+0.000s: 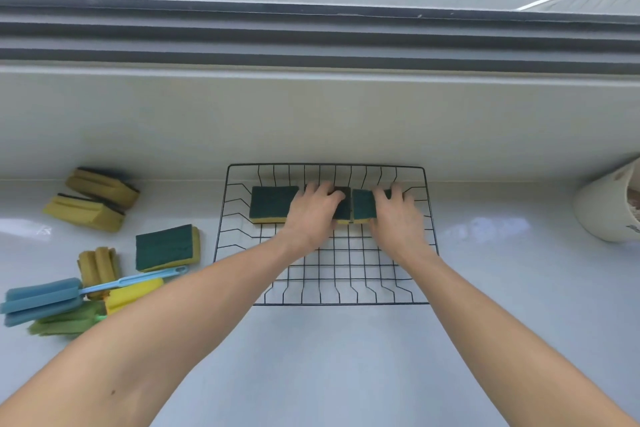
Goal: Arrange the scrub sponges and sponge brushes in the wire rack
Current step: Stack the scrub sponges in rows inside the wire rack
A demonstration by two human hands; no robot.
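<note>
Wire rack (429, 218), mid-counter: three scrub sponges in its far row. My left hand (311, 215) pressed the middle one (344, 206); my right hand (398, 218) gripped the right one (363, 206). Step: aligning, I judged. Outside, left: three sponges, roughly four brushes; next, fetching the nearest sponge (166, 248).

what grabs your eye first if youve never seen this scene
Two bare hands, left hand and right hand, press on green-topped scrub sponges lined along the far side of the black wire rack at centre. To the left on the counter lies a loose pile: more sponges and a blue sponge brush.
</note>
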